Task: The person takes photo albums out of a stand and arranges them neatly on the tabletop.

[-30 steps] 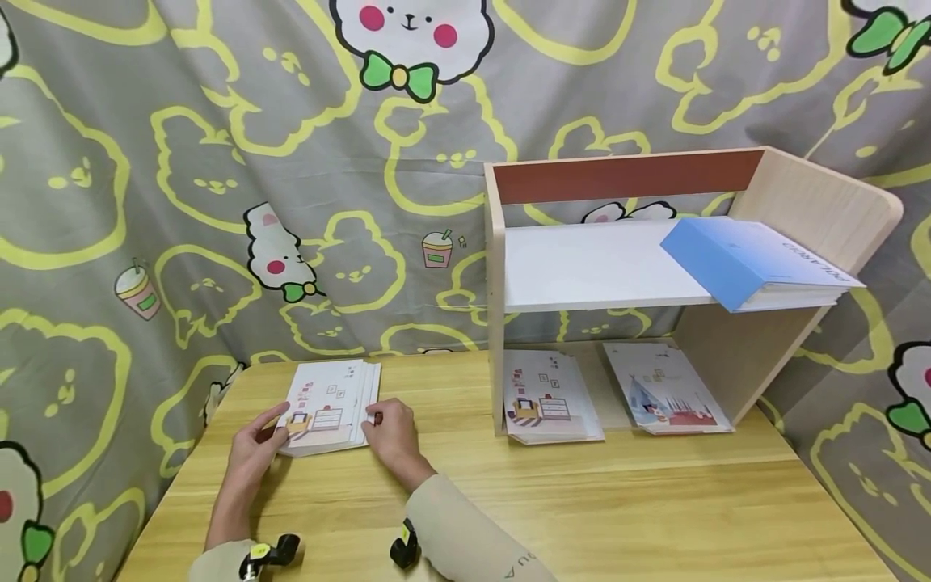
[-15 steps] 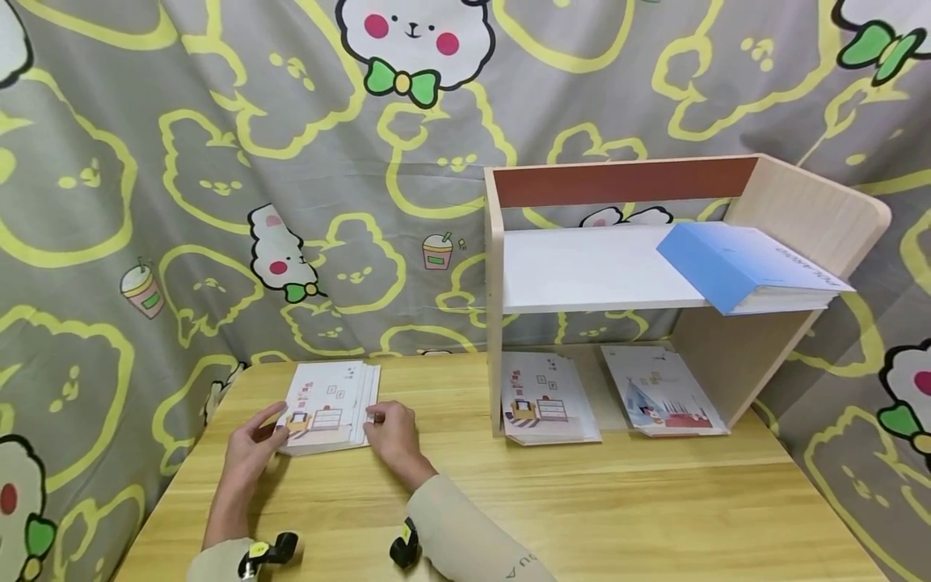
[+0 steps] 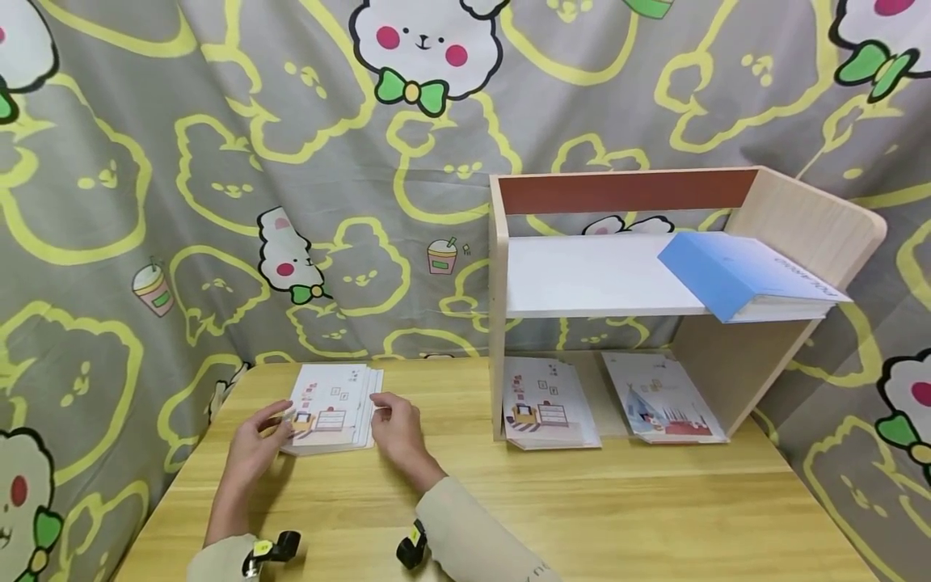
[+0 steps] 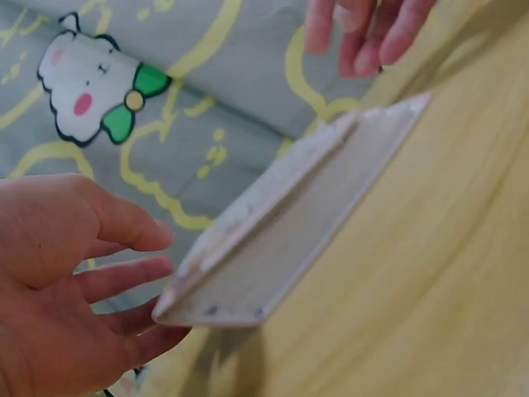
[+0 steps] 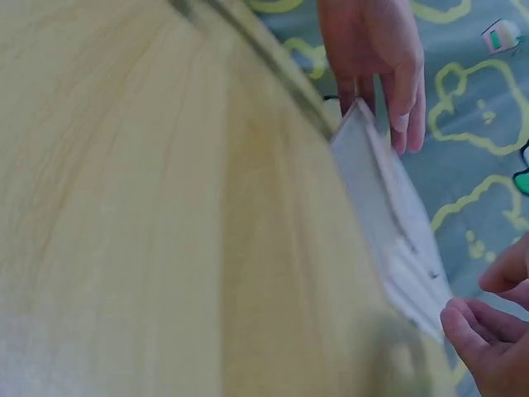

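A stack of thin white books (image 3: 329, 408) lies flat on the wooden table, its top cover printed with an armchair and a chest of drawers. Their right edges are slightly staggered. At the stack's left edge is my left hand (image 3: 252, 449); in the left wrist view its loosely spread fingers (image 4: 124, 277) touch the near corner. My right hand (image 3: 400, 436) is beside the right edge, fingers loosely bent. From the left wrist view a small gap shows between those fingers (image 4: 372, 37) and the stack. Neither hand grips it.
A wooden desktop shelf (image 3: 497, 323) stands at the right. Under its white board (image 3: 589, 275) lie an armchair-cover book pile (image 3: 549, 404) and a tent-cover pile (image 3: 662, 396). A thick blue book (image 3: 749, 275) overhangs the board's front. A patterned curtain (image 3: 349, 178) hangs behind the table (image 3: 582, 517).
My right hand's fingers have come away from the stack's right edge and loosened slightly. The left hand stays at the left edge. The head view has tilted up a little.
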Demonstrator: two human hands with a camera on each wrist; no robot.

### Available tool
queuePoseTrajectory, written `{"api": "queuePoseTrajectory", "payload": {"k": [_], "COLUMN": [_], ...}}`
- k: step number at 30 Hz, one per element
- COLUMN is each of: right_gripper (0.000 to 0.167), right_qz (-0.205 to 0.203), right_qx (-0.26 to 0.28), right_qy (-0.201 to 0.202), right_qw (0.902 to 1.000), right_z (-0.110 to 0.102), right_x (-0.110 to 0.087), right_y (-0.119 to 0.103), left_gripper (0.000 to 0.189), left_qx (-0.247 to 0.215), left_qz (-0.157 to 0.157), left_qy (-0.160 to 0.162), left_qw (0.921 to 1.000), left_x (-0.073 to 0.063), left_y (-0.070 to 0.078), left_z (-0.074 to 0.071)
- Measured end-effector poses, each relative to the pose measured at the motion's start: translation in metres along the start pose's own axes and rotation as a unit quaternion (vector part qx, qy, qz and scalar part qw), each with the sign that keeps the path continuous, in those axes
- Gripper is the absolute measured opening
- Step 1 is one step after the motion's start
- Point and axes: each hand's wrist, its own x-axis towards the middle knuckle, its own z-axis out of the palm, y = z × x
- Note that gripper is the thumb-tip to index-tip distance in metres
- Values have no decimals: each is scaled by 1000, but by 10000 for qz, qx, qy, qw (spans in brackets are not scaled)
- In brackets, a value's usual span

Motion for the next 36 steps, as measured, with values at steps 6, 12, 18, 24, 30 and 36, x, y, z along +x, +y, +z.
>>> {"api": "queuePoseTrajectory", "payload": {"k": [6,12,18,24,30,36], "right_gripper": [32,34,32,29,28,28], "right_qz": [-9,-107,-253,-389,-566,-870], "right_qx": [482,638,823,956,989,1202], "right_qy": [-40,-160,-262,-342,-404,-415], "right_qw": [9988,9978,9959,9941,9927,9881], "right_z": [-16,-32,-44,-57,-70,-89], "right_x": [2,2,0,-9,-22,-24], "right_y": [-13,-19,-27,-36,-41,-53], "left_gripper": [41,39,42,43,43,44], "left_qx": [-51,-236,-796,-1130,-1088,-1105], "left_qz": [485,574,576,975,1156,1357], "left_qy": [256,315,146,146,116,97], "left_qw": [9985,9976,9951,9887,9873,9845], "left_x": [0,-2,-4,-11,-27,-29], "left_y": [15,28,40,48,59,76], "left_z": [1,5,5,7,5,1]}}
